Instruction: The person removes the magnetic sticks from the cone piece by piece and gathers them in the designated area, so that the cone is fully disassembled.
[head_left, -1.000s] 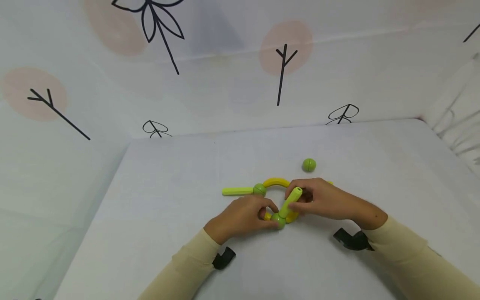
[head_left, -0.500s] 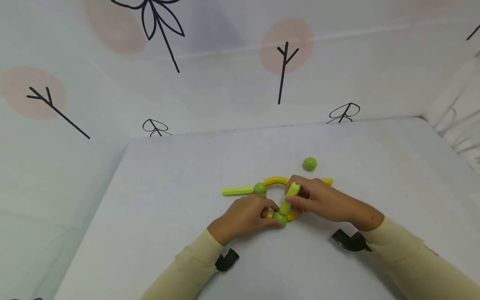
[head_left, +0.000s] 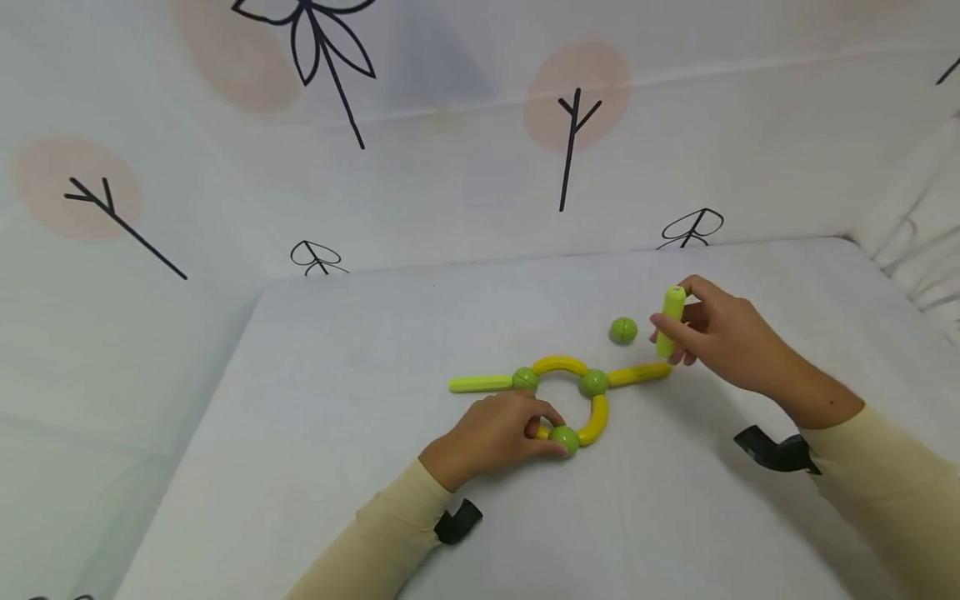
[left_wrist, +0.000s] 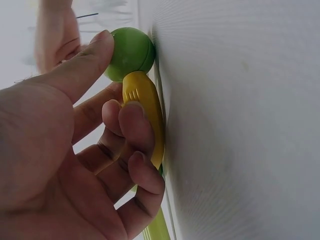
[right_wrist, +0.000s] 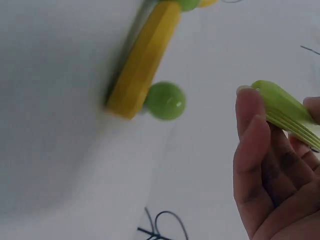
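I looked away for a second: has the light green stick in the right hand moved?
Yes. The right hand has carried the light green stick off the green ball up and right, beside the loose green ball.

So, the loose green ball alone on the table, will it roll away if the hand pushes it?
Probably yes. The loose green ball is round and touches no other piece, so a nudge should send it across the smooth table. It looks like hard, light plastic, so likely stiff, not fragile.

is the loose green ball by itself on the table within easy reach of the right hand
Probably yes: the loose green ball lies just beside the right hand with bare table between, though that hand already grips a light green rod.
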